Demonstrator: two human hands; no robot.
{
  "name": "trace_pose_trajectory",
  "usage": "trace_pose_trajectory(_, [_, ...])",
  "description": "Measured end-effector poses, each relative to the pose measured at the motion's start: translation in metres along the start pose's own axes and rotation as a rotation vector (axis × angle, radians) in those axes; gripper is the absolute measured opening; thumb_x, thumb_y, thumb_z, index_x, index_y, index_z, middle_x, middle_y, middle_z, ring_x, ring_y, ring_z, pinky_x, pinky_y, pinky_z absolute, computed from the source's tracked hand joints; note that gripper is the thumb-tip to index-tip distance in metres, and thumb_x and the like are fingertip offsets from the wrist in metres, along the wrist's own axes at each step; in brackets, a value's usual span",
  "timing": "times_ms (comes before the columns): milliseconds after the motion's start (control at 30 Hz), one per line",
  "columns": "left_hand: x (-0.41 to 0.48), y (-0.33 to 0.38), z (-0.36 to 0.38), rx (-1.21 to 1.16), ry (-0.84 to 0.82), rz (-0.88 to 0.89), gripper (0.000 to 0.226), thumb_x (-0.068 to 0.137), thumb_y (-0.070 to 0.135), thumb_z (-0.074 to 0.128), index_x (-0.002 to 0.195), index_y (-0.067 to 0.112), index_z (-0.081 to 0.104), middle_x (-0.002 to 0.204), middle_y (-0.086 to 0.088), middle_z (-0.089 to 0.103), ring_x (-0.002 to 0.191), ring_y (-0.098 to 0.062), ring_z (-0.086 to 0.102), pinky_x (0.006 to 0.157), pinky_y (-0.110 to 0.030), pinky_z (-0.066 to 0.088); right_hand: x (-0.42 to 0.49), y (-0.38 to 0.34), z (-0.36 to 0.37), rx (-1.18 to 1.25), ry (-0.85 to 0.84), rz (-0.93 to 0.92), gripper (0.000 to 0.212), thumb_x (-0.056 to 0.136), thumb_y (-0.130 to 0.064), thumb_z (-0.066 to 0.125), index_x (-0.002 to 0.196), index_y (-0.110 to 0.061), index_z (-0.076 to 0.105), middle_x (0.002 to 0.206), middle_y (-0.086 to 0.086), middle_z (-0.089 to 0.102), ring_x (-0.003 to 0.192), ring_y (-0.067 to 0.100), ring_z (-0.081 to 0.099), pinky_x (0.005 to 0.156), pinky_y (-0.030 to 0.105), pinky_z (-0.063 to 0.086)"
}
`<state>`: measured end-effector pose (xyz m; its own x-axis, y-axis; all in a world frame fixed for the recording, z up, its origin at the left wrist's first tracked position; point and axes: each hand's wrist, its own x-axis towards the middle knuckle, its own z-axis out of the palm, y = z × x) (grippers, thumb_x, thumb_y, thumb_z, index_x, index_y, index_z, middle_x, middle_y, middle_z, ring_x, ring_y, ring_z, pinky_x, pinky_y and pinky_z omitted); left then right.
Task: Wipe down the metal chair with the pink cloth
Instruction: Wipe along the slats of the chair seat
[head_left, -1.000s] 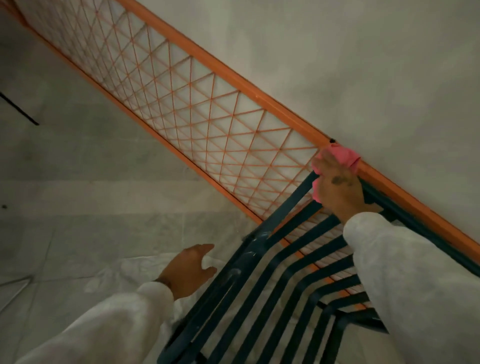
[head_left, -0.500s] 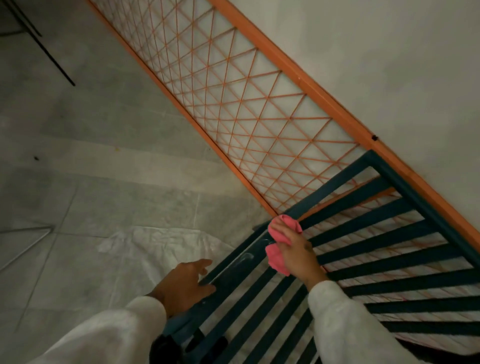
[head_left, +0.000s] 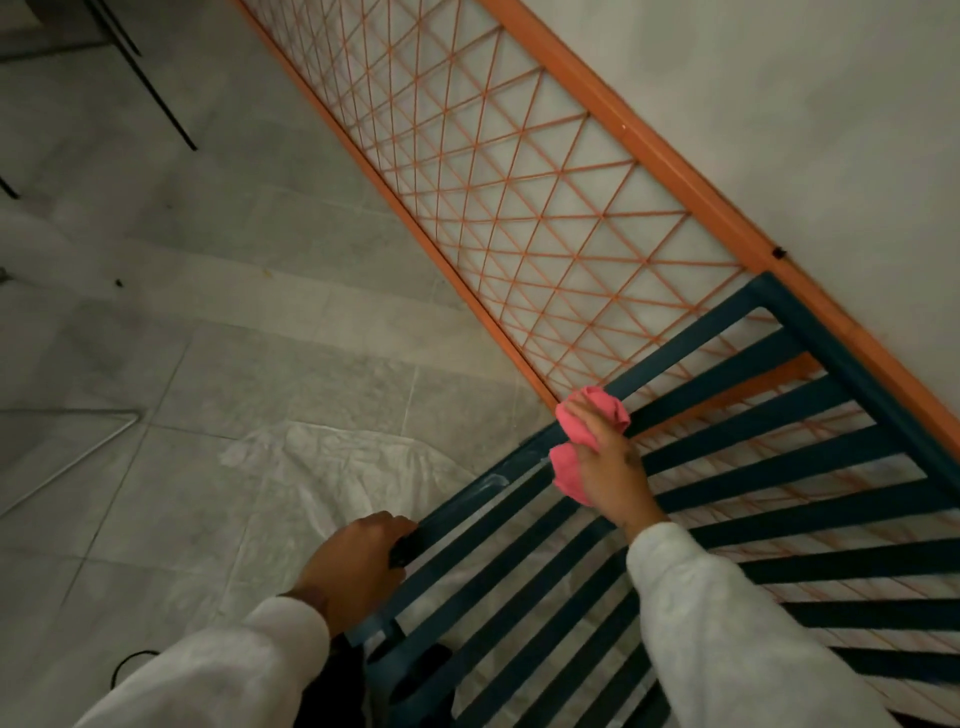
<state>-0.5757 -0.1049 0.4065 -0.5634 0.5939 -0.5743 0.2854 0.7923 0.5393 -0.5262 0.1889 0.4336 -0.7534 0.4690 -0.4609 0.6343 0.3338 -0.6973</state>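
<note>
Grey tiled floor (head_left: 156, 338), white sheet (head_left: 332, 467) spread on it. Left hand (head_left: 353, 561) grips metal chair (head_left: 467, 506) frame edge. Right hand (head_left: 613, 478) holds bunched pink cloth (head_left: 592, 415) against upper slat. Orange lattice panel (head_left: 519, 208) behind, against white wall (head_left: 779, 104).

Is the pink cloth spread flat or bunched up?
Bunched: the pink cloth bulges in lumps from the right hand holding it against the chair.

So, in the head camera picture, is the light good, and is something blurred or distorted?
Head view: dim, flat light, no hard shadows; the dark metal chair loses detail; the frame is tilted, the orange lattice panel running diagonally; the right hand holding the pink cloth looks slightly soft.
</note>
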Motion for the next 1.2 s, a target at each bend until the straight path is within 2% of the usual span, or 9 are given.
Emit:
trace_pose_trajectory(133, [-0.001, 0.002, 0.003, 0.000, 0.031, -0.019, 0.042, 0.088, 0.021, 0.062, 0.129, 0.028, 0.055, 0.116, 0.004, 0.063, 0.102, -0.010, 0.062, 0.091, -0.024, 0.051, -0.029, 0.006, 0.036, 0.081, -0.212, 0.038, 0.031, 0.101, -0.016, 0.047, 0.124, -0.032, 0.062, 0.123, -0.013, 0.058, 0.103, -0.005, 0.056, 0.079, 0.012, 0.045])
trace_pose_trajectory(233, [-0.002, 0.002, 0.003, 0.002, 0.044, -0.022, 0.042, 0.089, 0.021, 0.063, 0.129, 0.027, 0.055, 0.117, 0.004, 0.063, 0.103, -0.011, 0.062, 0.091, -0.024, 0.051, -0.028, 0.006, 0.029, 0.008, -0.316, -0.034, 0.046, 0.100, -0.003, 0.043, 0.129, -0.034, 0.058, 0.140, -0.018, 0.049, 0.125, -0.002, 0.045, 0.098, 0.013, 0.033])
trace_pose_trajectory(467, [-0.003, 0.002, 0.006, 0.023, 0.070, -0.027, 0.042, 0.089, 0.023, 0.062, 0.129, 0.029, 0.054, 0.117, 0.005, 0.063, 0.103, -0.013, 0.062, 0.092, -0.029, 0.052, -0.002, 0.009, -0.009, 0.017, -0.030, -0.056, 0.049, 0.100, -0.002, 0.040, 0.133, -0.037, 0.055, 0.142, -0.010, 0.041, 0.127, 0.012, 0.044, 0.092, 0.022, 0.042])
trace_pose_trajectory(600, [-0.002, 0.002, 0.006, 0.016, 0.070, -0.029, 0.042, 0.088, 0.022, 0.064, 0.129, 0.026, 0.056, 0.115, 0.003, 0.064, 0.101, -0.015, 0.063, 0.092, -0.031, 0.053, -0.036, 0.015, 0.050, 0.036, -0.076, -0.002, 0.039, 0.099, -0.018, 0.052, 0.127, -0.045, 0.056, 0.133, -0.007, 0.045, 0.107, 0.011, 0.054, 0.071, 0.023, 0.052])
trace_pose_trajectory(733, [-0.001, 0.002, 0.004, 0.010, 0.058, -0.039, 0.041, 0.088, 0.022, 0.065, 0.127, 0.028, 0.056, 0.114, 0.003, 0.065, 0.101, -0.014, 0.063, 0.091, -0.030, 0.053, -0.067, 0.018, 0.083, 0.002, -0.268, -0.141, 0.059, 0.099, -0.003, 0.041, 0.131, -0.051, 0.052, 0.142, -0.033, 0.035, 0.133, -0.002, 0.035, 0.111, 0.027, 0.032])
trace_pose_trajectory(833, [-0.002, 0.002, 0.005, 0.021, 0.058, -0.044, 0.043, 0.088, 0.021, 0.064, 0.129, 0.028, 0.054, 0.115, 0.003, 0.064, 0.101, -0.014, 0.063, 0.092, -0.032, 0.053, -0.052, 0.016, 0.056, -0.078, -0.392, -0.195, 0.059, 0.099, -0.001, 0.041, 0.138, -0.044, 0.047, 0.141, -0.027, 0.042, 0.133, 0.000, 0.039, 0.114, 0.029, 0.030])
trace_pose_trajectory(967, [-0.002, 0.002, 0.007, 0.034, 0.067, -0.036, 0.045, 0.088, 0.021, 0.063, 0.132, 0.026, 0.053, 0.118, 0.002, 0.064, 0.102, -0.016, 0.063, 0.092, -0.033, 0.053, -0.009, 0.015, 0.002, -0.174, -0.163, -0.112, 0.046, 0.099, -0.006, 0.046, 0.139, -0.028, 0.049, 0.112, -0.001, 0.054, 0.096, 0.011, 0.059, 0.077, 0.025, 0.052])
trace_pose_trajectory(1067, [-0.003, 0.002, 0.008, 0.039, 0.077, -0.030, 0.046, 0.089, 0.022, 0.062, 0.134, 0.026, 0.051, 0.119, 0.002, 0.063, 0.105, -0.015, 0.062, 0.094, -0.032, 0.052, 0.011, 0.024, -0.005, -0.459, 0.086, -0.278, 0.060, 0.090, 0.003, 0.059, 0.143, -0.021, 0.046, 0.140, 0.005, 0.051, 0.124, 0.017, 0.050, 0.102, 0.035, 0.046])
trace_pose_trajectory(1200, [-0.004, 0.003, 0.008, 0.034, 0.087, -0.032, 0.046, 0.090, 0.021, 0.061, 0.134, 0.027, 0.051, 0.118, 0.003, 0.063, 0.104, -0.015, 0.061, 0.094, -0.032, 0.051, -0.018, 0.027, 0.054, -0.342, 0.062, -0.198, 0.065, 0.091, -0.005, 0.059, 0.145, -0.033, 0.036, 0.145, 0.007, 0.045, 0.120, 0.018, 0.055, 0.095, 0.034, 0.053])
